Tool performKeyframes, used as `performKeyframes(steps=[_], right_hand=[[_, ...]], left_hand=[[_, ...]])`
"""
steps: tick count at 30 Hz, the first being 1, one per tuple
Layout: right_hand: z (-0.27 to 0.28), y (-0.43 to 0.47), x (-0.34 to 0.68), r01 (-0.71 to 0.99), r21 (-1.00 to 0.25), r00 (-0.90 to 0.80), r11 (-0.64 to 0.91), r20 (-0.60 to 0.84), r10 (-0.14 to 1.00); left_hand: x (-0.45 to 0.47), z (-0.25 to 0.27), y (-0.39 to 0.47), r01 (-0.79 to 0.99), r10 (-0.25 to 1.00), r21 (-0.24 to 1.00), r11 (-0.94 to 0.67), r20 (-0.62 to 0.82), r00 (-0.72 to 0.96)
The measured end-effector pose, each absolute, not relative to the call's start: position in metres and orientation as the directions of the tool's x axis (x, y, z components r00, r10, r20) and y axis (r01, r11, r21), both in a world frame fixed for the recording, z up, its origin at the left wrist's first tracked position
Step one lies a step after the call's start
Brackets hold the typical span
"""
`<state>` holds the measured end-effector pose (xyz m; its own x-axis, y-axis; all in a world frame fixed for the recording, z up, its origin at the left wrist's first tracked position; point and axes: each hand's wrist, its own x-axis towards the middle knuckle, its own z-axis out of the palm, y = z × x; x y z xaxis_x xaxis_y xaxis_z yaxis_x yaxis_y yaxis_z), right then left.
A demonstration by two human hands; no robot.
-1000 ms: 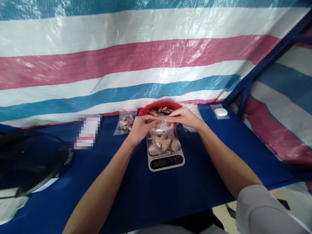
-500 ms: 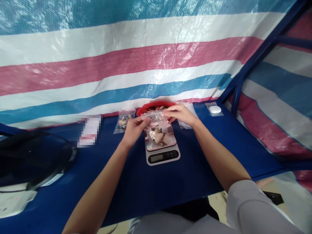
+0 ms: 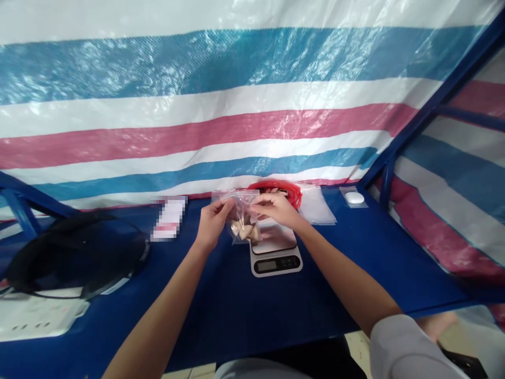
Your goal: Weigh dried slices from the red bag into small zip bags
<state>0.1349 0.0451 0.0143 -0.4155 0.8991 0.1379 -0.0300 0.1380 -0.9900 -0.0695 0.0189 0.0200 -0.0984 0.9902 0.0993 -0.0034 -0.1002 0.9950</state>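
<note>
A clear zip-lock bag [image 3: 245,231] with several pale and brown dried slices in it hangs between my hands. My left hand [image 3: 213,221] pinches its left side, while my right hand [image 3: 278,208] grips it near the upper right. Just right of the bag, partly behind it, lies a white kitchen scale [image 3: 276,265] with a dark display strip. Behind my right hand shows a red bag [image 3: 294,193], open at the top, holding more slices. Another clear bag is mostly hidden behind my left hand.
To the right lie a stack of clear plastic bags [image 3: 316,205] and a white oval object [image 3: 354,198] on a small bag. At left are a blurred-out phone-like item [image 3: 169,218], a black round mesh item [image 3: 79,258] and a white power strip [image 3: 39,318]. Striped sheeting [image 3: 221,121] rises behind the blue table [image 3: 236,310].
Both hands have carried the bag of slices left off the scale's plate, baring much of the plate. The camera view has tilted up and turned slightly left.
</note>
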Motion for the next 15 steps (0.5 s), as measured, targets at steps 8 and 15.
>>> performKeyframes(steps=[8,15], right_hand=[[0.027,0.075,0.069,-0.089,-0.988,-0.324,0.128,0.150,0.934],[0.038,0.095,0.047,-0.205,-0.979,-0.382,-0.009,0.072,0.921]], left_hand=[[-0.112,0.008,0.015,0.336,0.878,0.896,-0.291,0.390,-0.278],[-0.134,-0.013,0.001,0.834,0.606,0.169,-0.526,0.762,0.228]])
